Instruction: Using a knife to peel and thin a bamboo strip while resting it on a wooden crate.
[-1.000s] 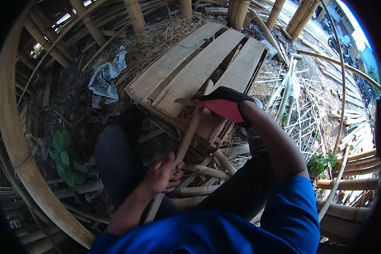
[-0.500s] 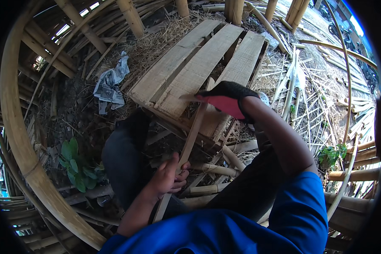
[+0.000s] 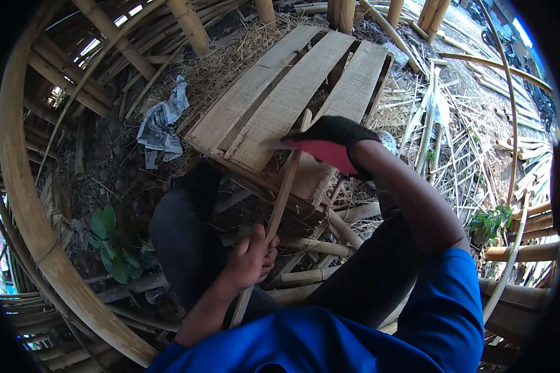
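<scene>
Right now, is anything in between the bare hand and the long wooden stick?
Nothing visible: the bare left hand grips the wooden stick directly. Farther up, where the right hand crosses over the stick, a black-and-pink glove covers that hand.

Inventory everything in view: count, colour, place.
Slatted crate: one, pale tan, upper centre
Wooden strip: one, tan, left hand to crate
Blade: one, greyish, blurred, at right hand
Crumpled paper: one, whitish, left of crate
Plants: several, green, left and right
Bamboo poles: many, tan, all around
Loose strips: many, pale, right side
Straw: uncounted, yellowish, around crate
Left hand: one, bare, on wooden strip
Right hand: one, black-and-pink glove, holding blade
Shirt: one, blue, bottom
</scene>
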Tool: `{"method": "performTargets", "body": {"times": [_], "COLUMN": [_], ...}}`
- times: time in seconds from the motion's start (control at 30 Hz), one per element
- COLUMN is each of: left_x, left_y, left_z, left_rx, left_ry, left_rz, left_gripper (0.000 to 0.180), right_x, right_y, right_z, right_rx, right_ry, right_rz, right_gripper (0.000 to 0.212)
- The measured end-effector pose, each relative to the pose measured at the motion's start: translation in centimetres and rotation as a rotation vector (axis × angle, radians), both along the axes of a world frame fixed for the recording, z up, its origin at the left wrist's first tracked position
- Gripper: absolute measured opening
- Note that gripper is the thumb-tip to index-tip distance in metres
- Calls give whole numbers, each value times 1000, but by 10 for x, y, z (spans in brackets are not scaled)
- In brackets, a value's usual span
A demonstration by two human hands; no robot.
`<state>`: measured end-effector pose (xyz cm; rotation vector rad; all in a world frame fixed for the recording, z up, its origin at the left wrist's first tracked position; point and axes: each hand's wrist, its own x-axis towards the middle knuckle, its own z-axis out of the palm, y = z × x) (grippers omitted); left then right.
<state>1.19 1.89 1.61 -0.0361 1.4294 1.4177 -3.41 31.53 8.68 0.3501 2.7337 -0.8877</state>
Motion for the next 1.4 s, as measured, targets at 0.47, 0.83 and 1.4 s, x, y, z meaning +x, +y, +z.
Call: {"method": "performTargets", "body": {"times": [0.47, 0.83, 1.4], "left_x": [12, 22, 5], "left_y": [3, 7, 5], "left_z": [-11, -22, 3], "left_rx": [-113, -175, 21], "left_ry": [370, 779, 40], "left_rz": [-6, -41, 11], "left_gripper": [54, 46, 54], "right_x": [-5, 10, 16], "right_y": [5, -8, -9], "right_z": [0, 20, -11], "right_rx": [10, 158, 16], "right_ry": [37, -17, 16], "right_rz": [16, -91, -4], "right_gripper": [60, 72, 72]}}
